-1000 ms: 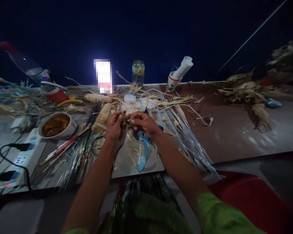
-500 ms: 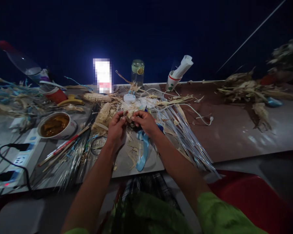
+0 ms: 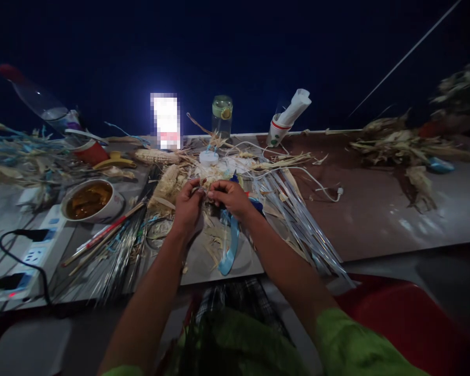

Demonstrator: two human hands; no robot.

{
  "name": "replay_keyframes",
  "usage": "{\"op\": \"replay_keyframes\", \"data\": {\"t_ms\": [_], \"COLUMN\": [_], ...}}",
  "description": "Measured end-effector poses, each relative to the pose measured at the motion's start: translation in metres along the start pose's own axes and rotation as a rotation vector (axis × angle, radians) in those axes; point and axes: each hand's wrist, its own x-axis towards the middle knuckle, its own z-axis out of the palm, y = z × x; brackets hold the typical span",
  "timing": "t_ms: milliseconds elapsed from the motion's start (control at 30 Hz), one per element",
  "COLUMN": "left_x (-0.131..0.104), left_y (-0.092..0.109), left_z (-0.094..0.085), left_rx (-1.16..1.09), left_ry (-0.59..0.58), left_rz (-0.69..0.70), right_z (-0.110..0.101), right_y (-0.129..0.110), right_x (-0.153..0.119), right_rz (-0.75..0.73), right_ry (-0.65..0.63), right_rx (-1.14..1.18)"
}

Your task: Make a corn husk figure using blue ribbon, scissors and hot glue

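Observation:
My left hand (image 3: 190,201) and my right hand (image 3: 232,197) meet above the middle of the table, thumbs and forefingers pinched close together. Whatever lies between the fingertips is small, pale and too blurred to name. Dry corn husk scraps (image 3: 215,243) lie just below them. A light-blue ribbon (image 3: 230,245) hangs down beside my right wrist, with a dark-blue object (image 3: 256,204) partly hidden by that forearm. Close to my left hand is a pale clump of husk or corncob (image 3: 167,187). Beyond the fingers stands a small white round tub (image 3: 208,158).
On the left are a bowl of brown liquid (image 3: 90,201), a power strip (image 3: 39,256), thin wires (image 3: 117,266) and a corncob (image 3: 156,156). Clear plastic rods (image 3: 305,224) and a white cable (image 3: 317,183) lie right. A bottle (image 3: 221,117), paper cup (image 3: 279,130) and lit screen (image 3: 166,120) stand behind.
My right hand has turned slightly, and its fingertips have moved left, nearer those of my left hand. The left hand stays almost in place.

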Motion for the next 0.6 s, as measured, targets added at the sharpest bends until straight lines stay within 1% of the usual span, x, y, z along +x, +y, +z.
{"op": "replay_keyframes", "data": {"t_ms": [67,100,200,233,267,400,500,600], "left_x": [-0.001,-0.001,-0.003,-0.003,-0.004,-0.004,-0.003,-0.003], "left_y": [0.003,0.005,0.01,0.012,0.013,0.016,0.018,0.018], "left_z": [0.001,0.002,0.005,0.006,0.006,0.008,0.008,0.007], "left_rx": [-0.073,-0.111,-0.191,-0.217,-0.247,-0.373,-0.392,-0.362], "left_ry": [0.004,0.005,0.012,0.01,0.006,0.023,0.04,-0.01], "left_rz": [-0.031,-0.047,-0.084,-0.094,-0.102,-0.109,-0.121,-0.143], "right_z": [-0.004,-0.006,-0.011,-0.012,-0.012,-0.009,-0.005,-0.003], "right_y": [0.0,0.0,0.003,0.003,0.004,0.004,0.002,-0.002], "right_x": [0.001,0.003,0.006,0.007,0.007,0.006,0.004,0.002], "right_rz": [0.012,0.004,-0.109,-0.149,-0.174,-0.13,-0.132,-0.132], "right_ry": [0.043,0.092,0.31,0.361,0.382,0.302,0.282,0.277], "right_rx": [-0.006,-0.04,-0.239,-0.295,-0.325,-0.25,-0.167,-0.111]}}
